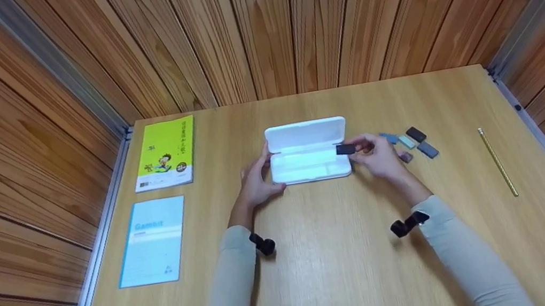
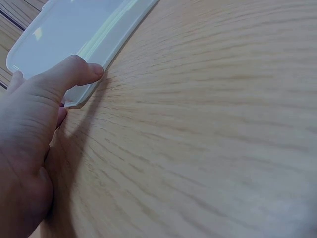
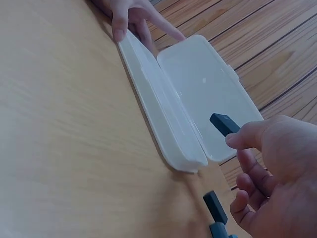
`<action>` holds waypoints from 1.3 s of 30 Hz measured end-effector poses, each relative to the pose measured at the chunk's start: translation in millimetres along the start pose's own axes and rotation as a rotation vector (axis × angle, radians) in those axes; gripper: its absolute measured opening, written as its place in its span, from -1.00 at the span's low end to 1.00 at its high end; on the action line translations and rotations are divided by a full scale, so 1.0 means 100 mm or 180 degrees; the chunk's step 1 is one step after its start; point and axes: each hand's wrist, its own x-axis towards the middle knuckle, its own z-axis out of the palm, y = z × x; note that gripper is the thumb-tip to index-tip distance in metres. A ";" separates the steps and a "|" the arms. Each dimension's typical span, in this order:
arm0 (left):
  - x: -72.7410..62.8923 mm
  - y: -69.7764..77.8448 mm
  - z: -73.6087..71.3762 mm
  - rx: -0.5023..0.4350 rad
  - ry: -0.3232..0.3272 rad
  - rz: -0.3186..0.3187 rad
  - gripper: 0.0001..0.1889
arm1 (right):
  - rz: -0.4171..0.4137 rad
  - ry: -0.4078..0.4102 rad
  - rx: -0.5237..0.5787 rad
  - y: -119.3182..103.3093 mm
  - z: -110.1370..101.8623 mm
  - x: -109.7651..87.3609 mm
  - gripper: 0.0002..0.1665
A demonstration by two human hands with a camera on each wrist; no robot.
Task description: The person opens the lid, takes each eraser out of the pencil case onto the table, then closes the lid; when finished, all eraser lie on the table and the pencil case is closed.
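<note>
A white pencil case [image 1: 300,180] lies with its lid [image 1: 305,134] raised at the middle of the table. My left hand [image 1: 257,181] grips its left end, the thumb at the front corner and the fingers behind; the left wrist view shows the thumb [image 2: 79,72] on the rim. Between thumb and fingers my right hand [image 1: 378,156] pinches a black rectangular eraser [image 1: 345,149], held above the right end of the case. In the right wrist view the eraser [image 3: 224,124] appears in front of the lid. The remaining fingers of that hand are loosely curled.
Right of the case lie several small blocks, among them a black one [image 1: 415,134], a grey-blue one [image 1: 427,150] and a pale green one [image 1: 406,141]. A gold pencil [image 1: 498,162] lies farther right. At left are a yellow-green book [image 1: 166,150] and a light blue notebook [image 1: 155,251].
</note>
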 end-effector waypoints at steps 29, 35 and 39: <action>0.00 -0.02 0.01 -0.0056 -0.0025 0.0071 0.32 | 0.0064 -0.0416 -0.0453 0.42 -0.41 -0.23 -0.57; 0.00 -0.02 0.01 -0.0069 -0.0012 0.0098 0.32 | 0.0005 -0.0388 -0.0438 0.46 -0.40 -0.22 -0.59; 0.00 -0.02 0.01 -0.0080 -0.0008 0.0098 0.34 | -0.0090 -0.0336 -0.0483 0.47 -0.39 -0.21 -0.60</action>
